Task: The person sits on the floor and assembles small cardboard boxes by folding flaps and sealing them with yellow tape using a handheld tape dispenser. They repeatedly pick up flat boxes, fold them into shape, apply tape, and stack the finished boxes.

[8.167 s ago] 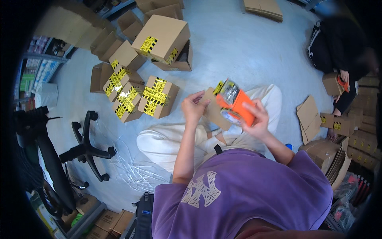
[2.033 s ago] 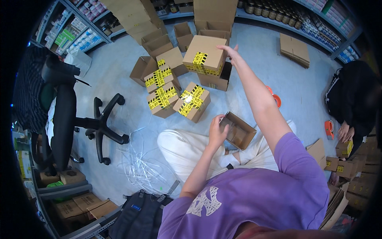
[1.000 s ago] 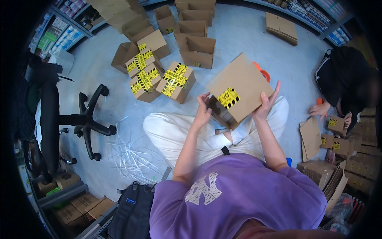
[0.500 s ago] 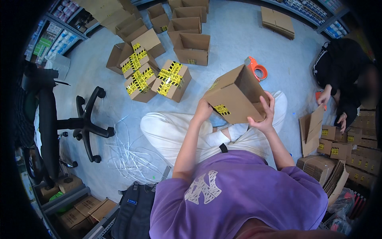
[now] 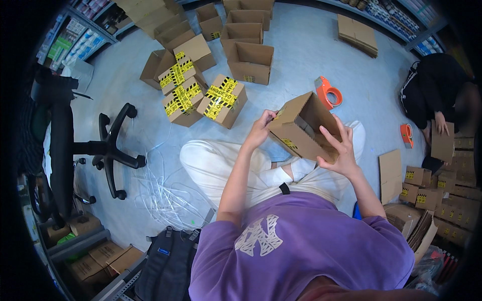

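A brown cardboard box (image 5: 295, 134), with its open top tilted to the right, is held above my crossed legs. Strips of yellow and black tape cross its lower edge and left side. My left hand (image 5: 261, 129) grips the box at its left end, the fingertips partly hidden behind it. At the opposite side my right hand (image 5: 342, 148) holds the open rim, thumb below and fingers spread along the upper edge. Just beyond the box lies an orange tape dispenser (image 5: 322, 85) on the floor.
Taped boxes (image 5: 221, 103) sit at far left of me, with a row of open boxes (image 5: 251, 62) behind. Flat cardboard (image 5: 357, 36) lies at the back. An office chair (image 5: 115, 150), tangled plastic strips (image 5: 168, 198) and a backpack (image 5: 163, 266) are left. A co-worker (image 5: 434, 85) sits right.
The box has turned slightly in my hands, and my left hand has shifted up its left end. The co-worker's hand has moved to another cardboard piece; an orange dispenser now stands on the floor there.
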Demonstrator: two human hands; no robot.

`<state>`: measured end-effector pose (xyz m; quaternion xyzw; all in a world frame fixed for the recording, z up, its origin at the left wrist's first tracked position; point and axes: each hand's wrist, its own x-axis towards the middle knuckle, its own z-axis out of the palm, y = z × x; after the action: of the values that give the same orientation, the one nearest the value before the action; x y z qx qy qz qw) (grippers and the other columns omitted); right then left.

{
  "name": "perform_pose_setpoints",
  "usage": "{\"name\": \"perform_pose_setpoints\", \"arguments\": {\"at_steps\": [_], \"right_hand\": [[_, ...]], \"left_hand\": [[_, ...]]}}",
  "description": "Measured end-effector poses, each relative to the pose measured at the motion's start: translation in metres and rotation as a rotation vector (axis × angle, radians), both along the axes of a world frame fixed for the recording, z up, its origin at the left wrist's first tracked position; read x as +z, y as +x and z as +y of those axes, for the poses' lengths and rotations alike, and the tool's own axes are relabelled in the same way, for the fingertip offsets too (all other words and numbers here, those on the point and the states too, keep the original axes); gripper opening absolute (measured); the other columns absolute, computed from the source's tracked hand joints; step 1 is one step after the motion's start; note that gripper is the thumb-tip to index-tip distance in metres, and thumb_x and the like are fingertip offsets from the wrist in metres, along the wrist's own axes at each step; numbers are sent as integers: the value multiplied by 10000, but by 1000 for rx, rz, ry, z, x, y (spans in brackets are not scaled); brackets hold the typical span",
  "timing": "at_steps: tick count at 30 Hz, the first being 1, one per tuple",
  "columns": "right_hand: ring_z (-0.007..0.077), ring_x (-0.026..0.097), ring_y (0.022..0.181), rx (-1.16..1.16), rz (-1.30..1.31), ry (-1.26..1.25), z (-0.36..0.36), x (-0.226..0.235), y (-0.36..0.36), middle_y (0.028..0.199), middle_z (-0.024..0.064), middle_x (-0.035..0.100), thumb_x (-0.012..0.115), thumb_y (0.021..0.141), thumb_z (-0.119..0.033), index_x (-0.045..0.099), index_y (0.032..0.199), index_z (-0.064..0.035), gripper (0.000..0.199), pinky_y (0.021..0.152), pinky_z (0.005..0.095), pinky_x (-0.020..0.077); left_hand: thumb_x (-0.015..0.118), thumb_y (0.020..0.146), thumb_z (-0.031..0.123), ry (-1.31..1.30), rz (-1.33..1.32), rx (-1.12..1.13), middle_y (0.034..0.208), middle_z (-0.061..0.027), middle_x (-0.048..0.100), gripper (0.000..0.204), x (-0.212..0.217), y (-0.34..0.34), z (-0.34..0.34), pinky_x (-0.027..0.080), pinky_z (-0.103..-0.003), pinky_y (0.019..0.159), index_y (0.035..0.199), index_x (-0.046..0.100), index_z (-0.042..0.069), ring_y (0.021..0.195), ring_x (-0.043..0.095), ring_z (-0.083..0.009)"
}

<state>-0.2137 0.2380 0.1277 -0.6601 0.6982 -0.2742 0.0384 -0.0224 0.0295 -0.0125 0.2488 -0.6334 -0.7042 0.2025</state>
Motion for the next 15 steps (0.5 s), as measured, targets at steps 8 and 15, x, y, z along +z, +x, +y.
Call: {"name": "perform_pose_setpoints", "arguments": {"at_steps": [8,15], "right_hand": [[363,412,1061,-29,13,127,-14,22,8,1512,165,321,771,507,-249,558,1332,-143,859,930,435,392],[363,394,1053,-62,34,259,-39,20,20,1526,114,302,770,504,-228,430,1425,-152,985,949,445,405]], "left_hand": [[435,920,37,106,-90,-159,1203,11,496,218,9,7,-15,453,-282,819,1110,436,145,1044,488,-115],[447,901,65,373,29,-98,1405,-135,462,292,6,17,-16,406,-316,953,1191,442,99,1304,421,-213]]}}
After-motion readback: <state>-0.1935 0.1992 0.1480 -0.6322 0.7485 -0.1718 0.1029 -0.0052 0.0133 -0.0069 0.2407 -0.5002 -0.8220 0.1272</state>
